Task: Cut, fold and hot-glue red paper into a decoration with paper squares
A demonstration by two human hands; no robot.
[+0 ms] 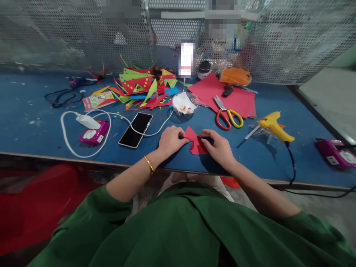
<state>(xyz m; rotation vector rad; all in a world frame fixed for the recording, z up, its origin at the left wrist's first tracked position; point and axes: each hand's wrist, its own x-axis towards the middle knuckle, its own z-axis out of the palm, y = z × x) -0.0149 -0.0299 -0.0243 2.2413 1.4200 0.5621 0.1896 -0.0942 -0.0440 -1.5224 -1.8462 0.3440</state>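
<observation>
A small cut piece of red paper (pixel 196 145) lies at the front edge of the blue table, between my two hands. My left hand (pixel 172 140), a gold bangle on its wrist, pinches the paper's left side between thumb and fingers. From the right, my right hand (pixel 216 145) has thumb and forefinger closed near the paper's right edge; a small dark thing shows at those fingertips, too small to name. Scissors (pixel 226 113) with one red and one yellow handle lie partly open beyond my right hand, their blades over large red sheets (pixel 213 87).
A black phone (pixel 136 129) with a white cable lies left of my hands. Behind are coloured paper scraps (pixel 147 87) and a clear bowl (pixel 184 104). To the right are a yellow glue gun (pixel 275 126) and a purple power socket (pixel 336 154); another socket (pixel 95 133) sits left.
</observation>
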